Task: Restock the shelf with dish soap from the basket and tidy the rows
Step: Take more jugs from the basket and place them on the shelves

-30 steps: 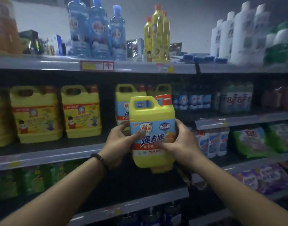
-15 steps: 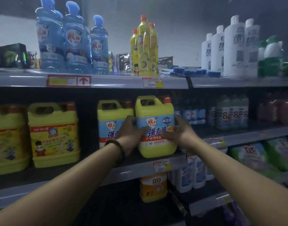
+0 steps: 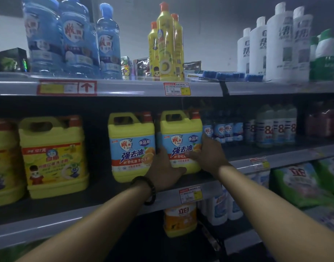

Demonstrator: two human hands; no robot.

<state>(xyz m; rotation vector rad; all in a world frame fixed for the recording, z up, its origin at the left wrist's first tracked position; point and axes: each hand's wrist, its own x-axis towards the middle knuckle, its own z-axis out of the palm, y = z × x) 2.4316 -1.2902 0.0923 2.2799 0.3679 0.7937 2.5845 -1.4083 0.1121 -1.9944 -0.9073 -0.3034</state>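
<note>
Shop shelving fills the view, dim and stacked with cleaning goods. You have the soap jug (image 3: 181, 129) on the middle shelf (image 3: 68, 221), upright, label to the front, just beside a matching jug (image 3: 131, 146) on its left. Your left grip (image 3: 162, 167) is wrapped round its lower left corner with the thumb along the base. Your right grip (image 3: 205, 157) is clamped on its right side with the thumb on the label. Your left grip hides the base, so I cannot tell whether the jug sits fully on the shelf.

I judge this placement nearly done: seat it, let go, and check that it lines up with its neighbour, which stands slightly nearer the shelf's front edge. That makes 2 of this kind in the front row. To the left, well apart across a bare stretch of shelf, stand the red-label jugs (image 3: 54, 156) of another brand. That gap looks like the room left to fill or close up.

You cannot see the basket from here, so how many jugs remain is unknown. Small bottles (image 3: 222, 129) crowd the right side, so watch your right knuckles as you let go. Below the price tag (image 3: 190, 194) stands 1 orange jug (image 3: 180, 220).
</note>
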